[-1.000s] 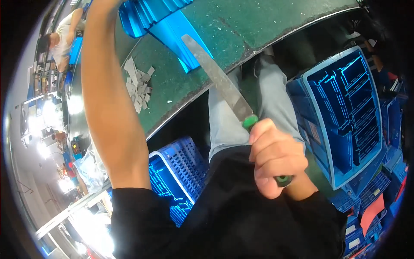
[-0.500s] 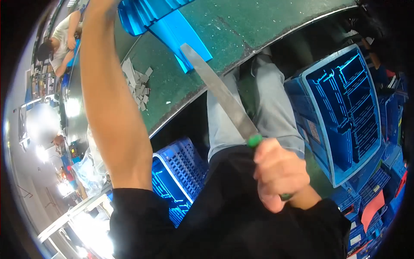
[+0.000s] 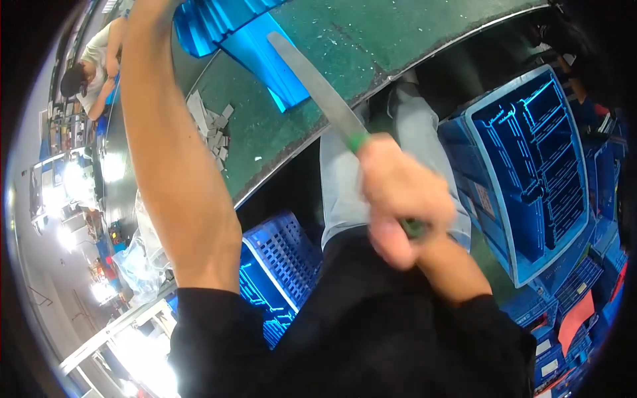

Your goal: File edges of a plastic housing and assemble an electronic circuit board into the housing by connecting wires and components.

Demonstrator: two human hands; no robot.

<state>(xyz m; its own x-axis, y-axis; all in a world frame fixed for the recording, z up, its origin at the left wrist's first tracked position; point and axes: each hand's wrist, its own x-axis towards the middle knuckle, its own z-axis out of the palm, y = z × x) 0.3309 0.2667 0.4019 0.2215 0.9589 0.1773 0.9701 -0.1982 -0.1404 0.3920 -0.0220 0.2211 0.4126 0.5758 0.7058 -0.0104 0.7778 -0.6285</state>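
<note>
My right hand [image 3: 405, 192] is closed round the green handle of a long, flat grey file [image 3: 315, 83]. The handle's end shows behind my fist, and the file points up and left. Its tip lies over a glossy blue plastic piece [image 3: 255, 56], ribbed in its upper part and smooth below; whether they touch I cannot tell. This piece rests on the green worktable [image 3: 345, 40] near its front edge. My left forearm reaches up along the left side to the wrist [image 3: 151, 10] beside the ribbed part. The left fingers are cut off at the upper edge.
Grey-white offcuts [image 3: 215, 132] lie heaped on the table beside my left forearm. A blue crate [image 3: 514, 265] with dark blue parts stands to my right, another blue crate [image 3: 285, 255] below the table edge. At far left a person [image 3: 96, 66] sits working.
My right hand has pushed up and left with the file, whose tip now lies further over the blue piece. The blue piece has shifted slightly left.
</note>
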